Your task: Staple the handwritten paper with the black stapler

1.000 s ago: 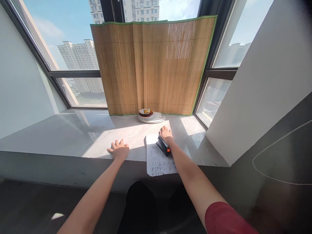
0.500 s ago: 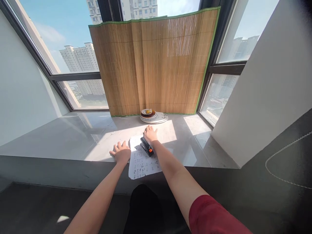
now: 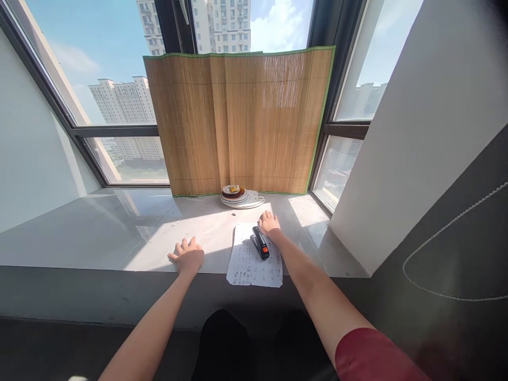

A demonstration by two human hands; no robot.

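A sheet of paper with handwriting (image 3: 248,267) lies on the sill, its lower end reaching past the front edge. On the sheet rests a black stapler (image 3: 261,243) with an orange-red patch at its near end. My right hand (image 3: 269,222) lies at the paper's upper right corner, just beyond the stapler, fingers stretched forward and holding nothing visible. Whether it presses on the paper is hard to see. To the left, apart from the sheet, my left hand (image 3: 188,256) rests on the sill with its fingers spread.
A stack of plates (image 3: 251,201) stands at the back of the windowsill (image 3: 99,233), before a bamboo blind (image 3: 242,121). A small dark bit (image 3: 233,214) lies near the plates. A white wall (image 3: 397,137) bounds the right side, with a hanging cord (image 3: 416,288) beyond.
My right hand, the paper and the stapler have shifted right together, and the sheet sits straighter. My left hand, formerly beside the paper's edge, is now well apart from it. The view has shifted.
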